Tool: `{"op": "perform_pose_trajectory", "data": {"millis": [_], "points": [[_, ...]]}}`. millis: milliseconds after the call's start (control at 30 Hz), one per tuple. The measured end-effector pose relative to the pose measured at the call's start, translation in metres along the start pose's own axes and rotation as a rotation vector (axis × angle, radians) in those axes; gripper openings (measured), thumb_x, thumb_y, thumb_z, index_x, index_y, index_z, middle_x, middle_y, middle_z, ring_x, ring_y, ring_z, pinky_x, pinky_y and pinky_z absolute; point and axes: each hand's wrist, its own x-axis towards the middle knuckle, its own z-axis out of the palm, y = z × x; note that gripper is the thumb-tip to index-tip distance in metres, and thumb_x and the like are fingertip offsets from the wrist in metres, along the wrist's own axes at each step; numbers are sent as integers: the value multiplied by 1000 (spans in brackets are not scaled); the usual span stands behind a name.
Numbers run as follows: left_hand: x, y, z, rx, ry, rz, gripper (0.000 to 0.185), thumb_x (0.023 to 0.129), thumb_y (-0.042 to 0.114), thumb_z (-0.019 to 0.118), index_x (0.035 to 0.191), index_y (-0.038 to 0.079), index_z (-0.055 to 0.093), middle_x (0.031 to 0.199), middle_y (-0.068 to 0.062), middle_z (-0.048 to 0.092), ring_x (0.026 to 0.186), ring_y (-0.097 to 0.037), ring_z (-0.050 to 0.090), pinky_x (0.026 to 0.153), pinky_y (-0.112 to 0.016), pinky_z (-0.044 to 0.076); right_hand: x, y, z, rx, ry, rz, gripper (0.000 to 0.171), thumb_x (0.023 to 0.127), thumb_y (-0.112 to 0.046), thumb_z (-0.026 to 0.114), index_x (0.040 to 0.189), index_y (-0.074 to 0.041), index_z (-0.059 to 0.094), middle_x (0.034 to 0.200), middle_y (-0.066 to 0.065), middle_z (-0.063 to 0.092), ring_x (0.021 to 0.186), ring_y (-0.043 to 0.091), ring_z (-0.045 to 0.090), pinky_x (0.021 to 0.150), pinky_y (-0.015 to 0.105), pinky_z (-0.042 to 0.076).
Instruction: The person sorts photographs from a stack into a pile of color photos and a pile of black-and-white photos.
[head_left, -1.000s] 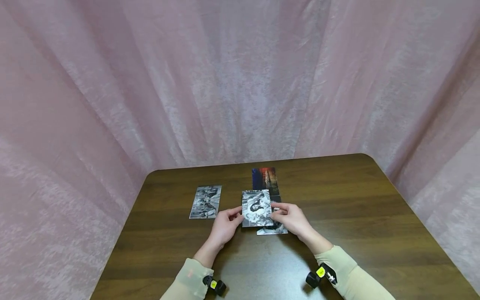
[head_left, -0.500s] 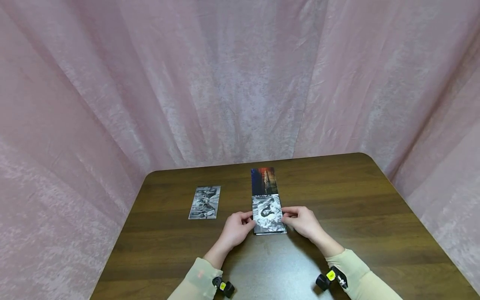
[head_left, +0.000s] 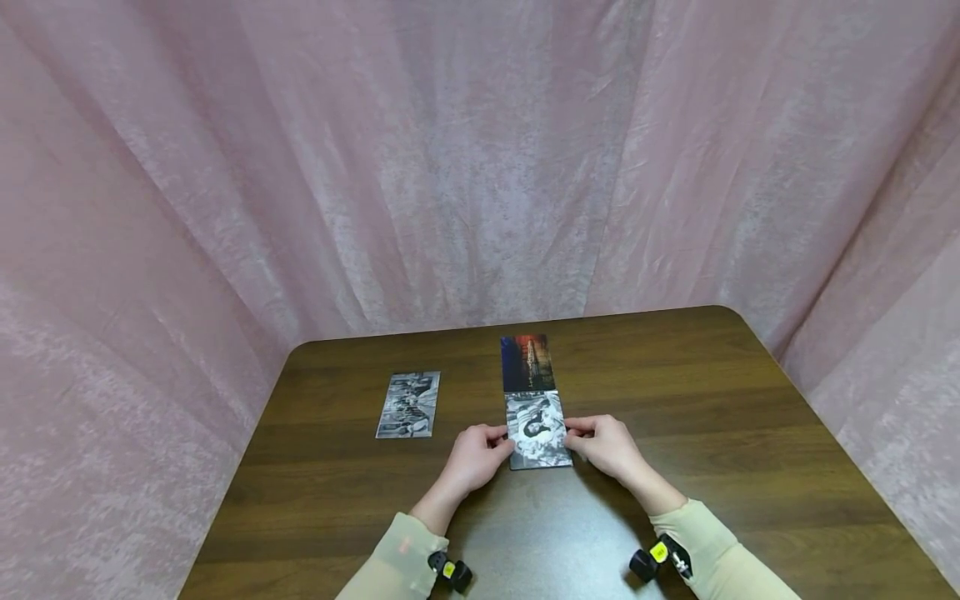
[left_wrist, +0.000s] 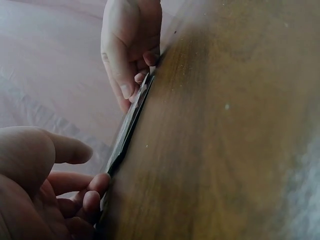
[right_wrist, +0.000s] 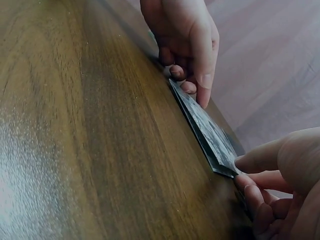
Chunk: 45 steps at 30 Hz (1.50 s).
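Both hands, left hand (head_left: 472,457) and right hand (head_left: 606,445), pinch the side edges of a small photo stack (head_left: 537,430), which a second ago was lifted and now lies squared on the tabletop (head_left: 712,433). Beyond: a colour photo (head_left: 527,363), a second photo (head_left: 408,404), pink curtain (head_left: 450,167).

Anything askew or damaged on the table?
Nothing stands out. The black-and-white photo lies flat between both hands, squared below the colour photo; another photo lies flat, apart to the left.
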Motion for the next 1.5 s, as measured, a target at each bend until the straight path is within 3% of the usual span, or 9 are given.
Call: {"op": "perform_pose_trajectory", "data": {"millis": [133, 267, 833, 1000, 1167, 1267, 1500], "points": [[0, -1, -1, -7, -10, -17, 37, 101, 24, 70, 130, 2, 77, 110, -8, 79, 98, -23, 70, 87, -42, 56, 0, -1, 0, -14, -1, -9, 29, 90, -13, 80, 118, -4, 83, 90, -2, 79, 81, 10, 68, 78, 34, 53], [-1, -1, -2, -25, -18, -18, 37, 102, 24, 69, 131, 2, 76, 127, -14, 75, 119, -32, 69, 98, -50, 55, -1, -2, 0, -20, -1, -10, 30, 90, -13, 79, 118, -3, 82, 90, -2, 79, 82, 11, 69, 79, 35, 53], [-2, -3, -6, -42, -29, -20, 38, 103, 25, 68, 132, 2, 75, 131, -14, 74, 123, -34, 67, 99, -52, 55, 1, -4, -1, -8, -17, -7, 32, 91, -14, 81, 119, -1, 81, 92, 0, 80, 82, 11, 69, 79, 35, 54], [-2, -3, -7, -43, -31, -21, 39, 103, 27, 68, 132, 3, 76, 131, -13, 74, 123, -34, 67, 99, -52, 54, 2, -4, -2, -14, -30, -8, 31, 92, -16, 81, 119, -2, 82, 96, 2, 81, 87, 13, 71, 82, 36, 54], [-1, -5, -9, -60, -43, -18, 39, 102, 28, 69, 132, 3, 76, 131, -14, 74, 124, -35, 66, 100, -53, 54, 5, -6, -5, -28, -51, -11, 31, 92, -18, 80, 119, -3, 82, 105, 7, 81, 102, 24, 73, 91, 42, 55], [-1, -6, -12, -95, -65, -23, 40, 103, 30, 70, 132, 4, 76, 132, -13, 73, 126, -35, 65, 102, -53, 53, 7, -7, -8, -23, -58, 7, 32, 93, -19, 80, 120, -3, 82, 109, 9, 80, 111, 30, 71, 96, 46, 54], [-5, -15, -29, -160, -87, -52, 39, 105, 31, 69, 137, 8, 75, 138, -11, 70, 134, -35, 60, 108, -55, 48, 15, -14, -6, 24, -29, 29, 30, 97, -16, 77, 123, -2, 80, 110, 8, 80, 111, 29, 72, 96, 45, 54]]}}
